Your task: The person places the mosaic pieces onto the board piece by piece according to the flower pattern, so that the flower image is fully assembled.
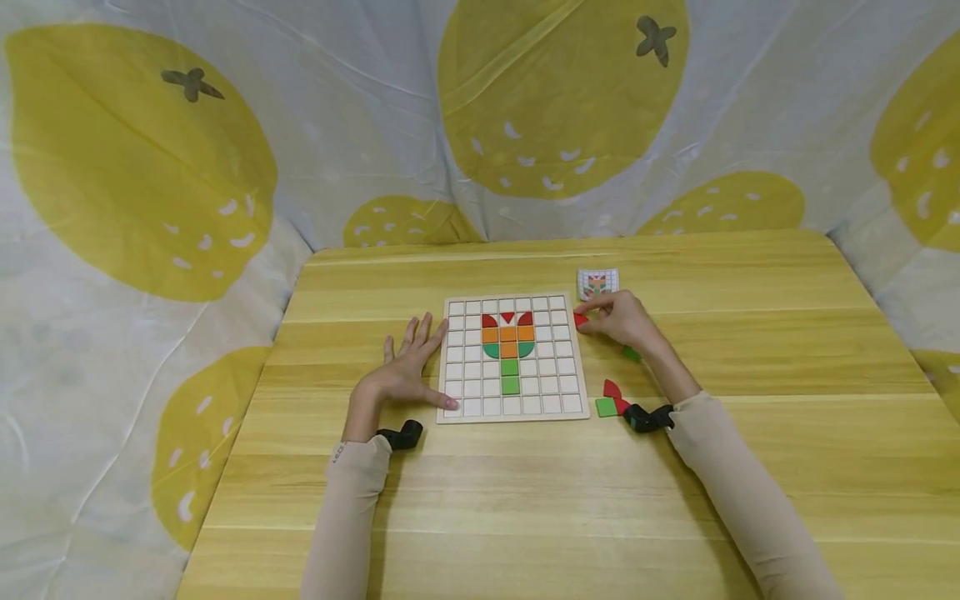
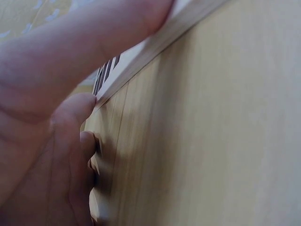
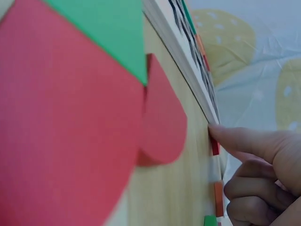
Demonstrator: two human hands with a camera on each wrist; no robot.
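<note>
A square wooden grid board [image 1: 551, 404] lies on the table, with red, orange, teal and light green pieces forming a tulip shape [image 1: 509, 333]. My left hand [image 1: 405, 371] is spread along the board's left side. Its thumb rests on the near left corner, and a fingertip touches the left edge farther up. Just off the board's right edge, my right hand [image 1: 618, 321] pinches a small red piece [image 1: 581, 320] between thumb and fingers. The right wrist view shows that red piece [image 3: 215, 147] edge-on under the thumb, its other fingers curled in; its full outline is hidden.
Beyond my right hand lies a small printed pattern card [image 1: 597, 282], partly covered. Near the right wrist camera are red pieces [image 1: 612, 389] and a green square [image 1: 606, 407]. Another green piece [image 1: 632, 353] lies under the right wrist; an orange piece [image 3: 218, 198] shows near the fingers.
</note>
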